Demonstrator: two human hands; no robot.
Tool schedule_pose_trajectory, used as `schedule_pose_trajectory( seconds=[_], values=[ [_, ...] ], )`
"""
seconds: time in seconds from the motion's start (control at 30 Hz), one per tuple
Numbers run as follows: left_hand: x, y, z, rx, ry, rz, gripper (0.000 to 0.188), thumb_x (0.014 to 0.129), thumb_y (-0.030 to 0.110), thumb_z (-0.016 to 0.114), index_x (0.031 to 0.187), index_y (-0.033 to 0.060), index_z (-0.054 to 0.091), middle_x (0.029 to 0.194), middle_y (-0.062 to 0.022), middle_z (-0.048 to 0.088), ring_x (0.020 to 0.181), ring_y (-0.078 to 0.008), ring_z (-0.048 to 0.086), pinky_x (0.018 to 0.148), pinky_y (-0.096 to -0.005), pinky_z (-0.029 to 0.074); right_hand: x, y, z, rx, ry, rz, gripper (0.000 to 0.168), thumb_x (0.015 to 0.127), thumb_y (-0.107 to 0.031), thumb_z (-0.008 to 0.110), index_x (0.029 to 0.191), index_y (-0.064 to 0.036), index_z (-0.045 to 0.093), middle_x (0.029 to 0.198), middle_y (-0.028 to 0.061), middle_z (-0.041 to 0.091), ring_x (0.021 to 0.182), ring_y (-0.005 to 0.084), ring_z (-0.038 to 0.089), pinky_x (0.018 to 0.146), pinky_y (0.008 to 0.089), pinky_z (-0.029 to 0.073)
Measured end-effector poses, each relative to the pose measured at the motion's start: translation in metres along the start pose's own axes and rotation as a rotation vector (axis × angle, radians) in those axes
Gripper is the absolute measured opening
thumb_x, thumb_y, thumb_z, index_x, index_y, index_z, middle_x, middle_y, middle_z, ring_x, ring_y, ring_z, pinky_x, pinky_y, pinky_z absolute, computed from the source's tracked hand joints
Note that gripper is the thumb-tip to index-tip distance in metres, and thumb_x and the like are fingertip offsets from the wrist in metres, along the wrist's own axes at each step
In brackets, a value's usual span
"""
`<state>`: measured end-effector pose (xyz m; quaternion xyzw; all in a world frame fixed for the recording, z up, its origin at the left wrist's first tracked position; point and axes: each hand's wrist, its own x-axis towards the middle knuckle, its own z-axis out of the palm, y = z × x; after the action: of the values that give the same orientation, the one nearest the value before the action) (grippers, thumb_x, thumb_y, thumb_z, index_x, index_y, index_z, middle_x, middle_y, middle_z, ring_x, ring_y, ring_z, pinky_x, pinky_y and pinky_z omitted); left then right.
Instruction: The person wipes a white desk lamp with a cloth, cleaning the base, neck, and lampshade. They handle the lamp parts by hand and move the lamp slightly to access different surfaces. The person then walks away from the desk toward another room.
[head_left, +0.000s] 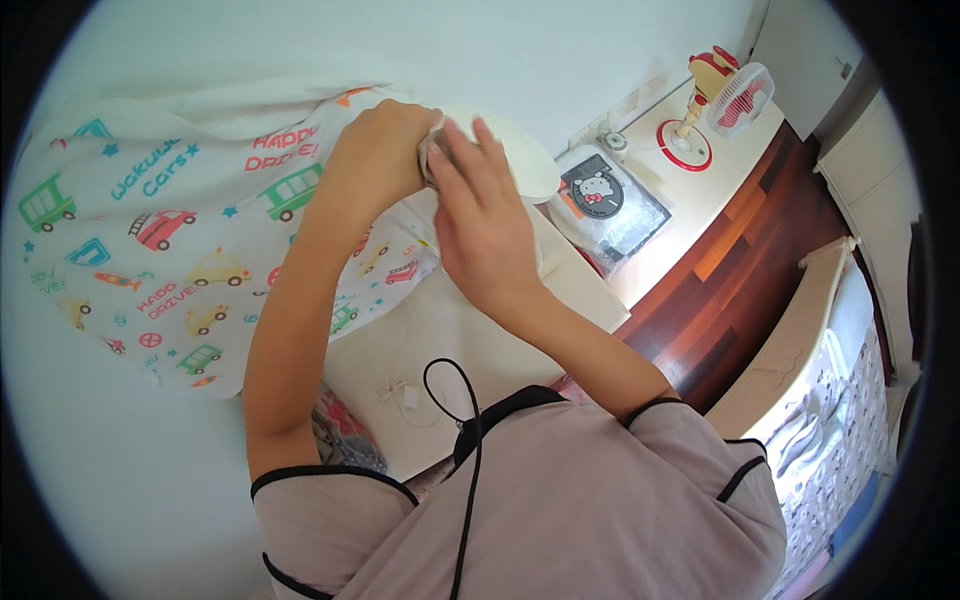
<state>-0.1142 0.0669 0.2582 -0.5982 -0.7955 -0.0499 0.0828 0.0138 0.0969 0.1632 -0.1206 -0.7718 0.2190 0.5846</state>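
My left hand (394, 146) is raised with its fingers curled around a crumpled greyish-brown cloth (428, 161). Blurred, my right hand (484, 217) lies against the cloth's other side, fingers slightly apart and pointing away from me; whether it grips anything is hidden. Just behind my right fingers is a smooth, white, rounded object (529, 161), partly covered by the hand. A white cloth printed with cars and buses (225, 232) drapes over something to the left, passing behind my left forearm. Below my hands extends a cream tabletop (457, 337).
A red and cream electric fan (720, 97) stands on a white surface at the right, near a plastic-wrapped Hello Kitty package (600, 202). A thin white cord with a plug (410, 397) lies on the tabletop. Wooden flooring (720, 270) and a bed's cream footboard (787, 337) are farther right.
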Motion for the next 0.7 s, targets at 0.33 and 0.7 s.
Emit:
schedule_pose_trajectory(
  seconds=[0.33,0.7],
  values=[
    [0.001,-0.012,0.008,0.088,0.018,0.068,0.040,0.073,0.001,0.056,0.111,-0.0027,0.070,0.086,-0.0257,0.065,0.081,-0.0387,0.064,0.073,-0.0453,0.049,-0.049,0.046,-0.007,-0.228,0.069,0.046,0.050,0.079,0.009,0.057,0.128,0.005,0.058,0.137,0.0197,0.055,0.124,0.0414,0.054,0.102,0.0506,0.046],
    [0.001,0.008,-0.007,0.062,-0.139,0.001,0.043,0.072,0.000,0.056,0.113,-0.0026,0.069,0.086,-0.0282,0.064,0.078,-0.0415,0.063,0.071,-0.0449,0.049,-0.013,0.009,0.015,-0.300,0.064,-0.127,0.036,0.080,0.000,0.061,0.114,0.010,0.063,0.131,0.0195,0.057,0.119,0.0414,0.055,0.103,0.0507,0.045]
  ],
)
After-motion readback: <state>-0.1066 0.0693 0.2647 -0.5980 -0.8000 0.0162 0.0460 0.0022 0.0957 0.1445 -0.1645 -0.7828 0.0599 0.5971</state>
